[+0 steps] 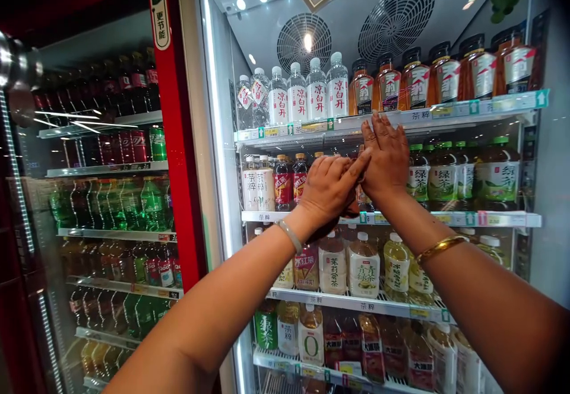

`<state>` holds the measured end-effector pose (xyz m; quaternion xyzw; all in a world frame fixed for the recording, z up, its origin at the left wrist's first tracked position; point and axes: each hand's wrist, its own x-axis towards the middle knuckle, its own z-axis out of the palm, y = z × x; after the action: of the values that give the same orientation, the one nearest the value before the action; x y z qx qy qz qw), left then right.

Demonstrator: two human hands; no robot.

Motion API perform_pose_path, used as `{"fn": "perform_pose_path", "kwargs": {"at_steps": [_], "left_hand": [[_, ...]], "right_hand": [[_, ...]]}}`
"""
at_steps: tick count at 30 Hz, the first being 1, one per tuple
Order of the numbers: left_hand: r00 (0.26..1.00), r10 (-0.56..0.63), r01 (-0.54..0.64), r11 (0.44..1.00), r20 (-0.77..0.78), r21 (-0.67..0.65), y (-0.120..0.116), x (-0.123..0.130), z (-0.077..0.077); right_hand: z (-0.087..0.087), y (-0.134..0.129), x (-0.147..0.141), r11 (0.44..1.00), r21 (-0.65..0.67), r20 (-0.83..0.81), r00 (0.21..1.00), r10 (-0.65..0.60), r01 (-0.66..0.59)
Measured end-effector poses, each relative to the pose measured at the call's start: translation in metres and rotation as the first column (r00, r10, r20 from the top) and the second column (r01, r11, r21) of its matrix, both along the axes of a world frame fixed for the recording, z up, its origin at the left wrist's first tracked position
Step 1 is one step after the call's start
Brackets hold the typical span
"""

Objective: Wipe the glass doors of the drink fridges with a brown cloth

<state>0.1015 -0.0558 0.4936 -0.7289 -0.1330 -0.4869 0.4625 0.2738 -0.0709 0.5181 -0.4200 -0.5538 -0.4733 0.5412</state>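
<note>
at far left, bottles in the red fridge (180, 145) look dim and partly cut off. further right, my left hand (329, 183) grasps a brown cloth (353, 207), mostly hidden, a fold pointing down, long axis unclear. my right hand (383, 156) spreads on the glass door (467, 130), with free glass rightward.

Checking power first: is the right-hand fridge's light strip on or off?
On: the light strip down the left side of that fridge glows white.
</note>
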Motion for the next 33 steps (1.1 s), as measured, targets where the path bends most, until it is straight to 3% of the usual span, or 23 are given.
{"fn": "perform_pose_path", "kwargs": {"at_steps": [4, 6, 8, 13, 23, 28, 33], "left_hand": [[0.974, -0.003, 0.018, 0.998, 0.227, -0.063, 0.005, 0.007, 0.066], [0.954, -0.049, 0.073, 0.995, 0.296, -0.072, 0.007, 0.012, 0.082], [0.955, -0.088, 0.111, 0.992, 0.283, -0.065, 0.008, 0.016, 0.081], [0.960, -0.152, 0.177, 0.980, 0.234, -0.091, 0.008, 0.017, 0.061], [0.928, -0.305, 0.316, 0.948, 0.214, -0.022, 0.015, 0.018, 0.055], [0.916, -0.328, 0.329, 0.944, 0.230, 0.035, 0.016, 0.021, 0.052], [0.934, -0.292, 0.287, 0.956, 0.208, 0.054, 0.015, 0.028, 0.055]], "right_hand": [[-0.002, -0.003, -0.005, 0.998, 0.030, 0.005, 0.998, -0.063, 0.063], [-0.003, -0.005, -0.006, 0.995, 0.019, -0.001, 0.995, -0.101, 0.101], [-0.002, -0.005, -0.006, 0.991, 0.007, -0.010, 0.991, -0.131, 0.131], [0.000, -0.007, -0.004, 0.984, -0.050, -0.010, 0.985, -0.171, 0.170], [0.010, -0.036, 0.030, 0.911, -0.161, 0.143, 0.922, -0.359, 0.380], [0.027, -0.036, 0.059, 0.913, -0.130, -0.010, 0.921, -0.390, 0.385], [0.027, -0.032, 0.069, 0.931, -0.086, -0.038, 0.933, -0.359, 0.355]]}}
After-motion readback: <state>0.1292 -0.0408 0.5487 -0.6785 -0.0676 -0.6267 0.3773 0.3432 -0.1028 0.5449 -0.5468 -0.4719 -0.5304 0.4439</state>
